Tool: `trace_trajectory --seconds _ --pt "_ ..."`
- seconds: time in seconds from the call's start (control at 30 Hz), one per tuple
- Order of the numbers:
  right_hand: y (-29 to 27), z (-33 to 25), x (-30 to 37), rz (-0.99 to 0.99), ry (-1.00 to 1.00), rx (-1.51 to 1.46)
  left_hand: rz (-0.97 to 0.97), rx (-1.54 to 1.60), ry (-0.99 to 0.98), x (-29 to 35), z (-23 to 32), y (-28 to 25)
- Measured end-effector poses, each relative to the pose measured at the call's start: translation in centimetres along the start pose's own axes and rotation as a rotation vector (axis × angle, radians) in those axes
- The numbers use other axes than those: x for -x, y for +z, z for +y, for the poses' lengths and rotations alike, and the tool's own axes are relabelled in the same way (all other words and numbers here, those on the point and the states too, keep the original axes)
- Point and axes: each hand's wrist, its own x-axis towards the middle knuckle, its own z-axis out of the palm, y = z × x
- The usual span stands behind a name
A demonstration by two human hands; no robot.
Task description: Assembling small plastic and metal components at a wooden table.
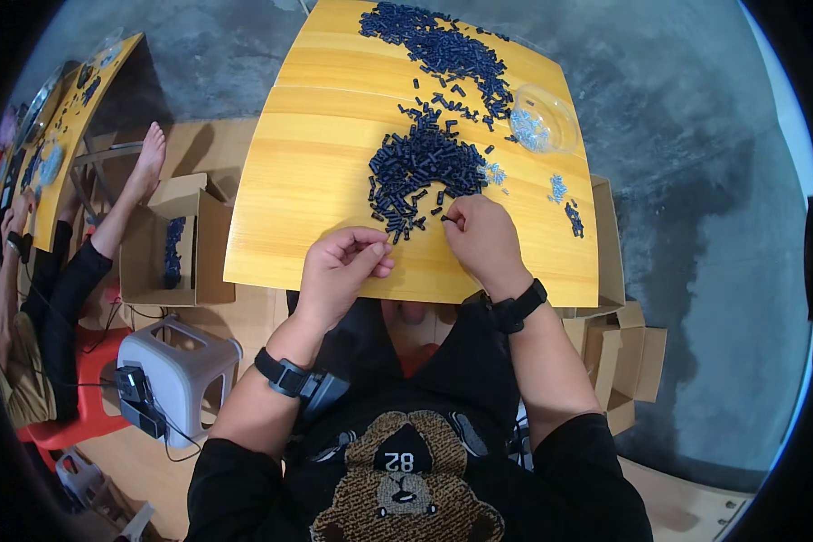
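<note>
Both my hands are over the near part of a yellow wood-grain table (298,181). My right hand (486,237) is closed, pinching a small black plastic piece (446,219) at its fingertips. Left of it, my left hand (345,264) has its thumb and forefinger pressed together and the other fingers curled. Whatever lies in that pinch is too small to make out. Just beyond the hands spreads a heap of short black cylindrical plastic pieces (425,163), a few of them loose by my left fingertips. Small clear bluish pieces (494,172) lie at the heap's right edge.
Farther back is a larger black heap (443,45). A clear round tub (565,122) holds more bluish pieces. Small piles of bluish (557,188) and black pieces (574,219) lie at right. Cardboard boxes (212,244) flank the table. A person (41,316) sits at left near a grey stool (176,348).
</note>
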Motion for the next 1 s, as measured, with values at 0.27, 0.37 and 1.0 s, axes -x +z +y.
trace_trajectory --seconds 0.27,0.37,1.0 --pt "-1.0 -2.3 2.4 0.087 0.107 -0.410 0.002 -0.026 0.026 0.2 -0.3 0.2" --pt "-0.3 -3.3 3.9 0.079 0.082 -0.608 -0.029 0.007 0.006 0.6 0.3 0.7" --pt "-1.7 -5.5 8.8 0.229 -0.071 -0.642 -0.014 0.195 -0.121 4.4 1.3 4.8"
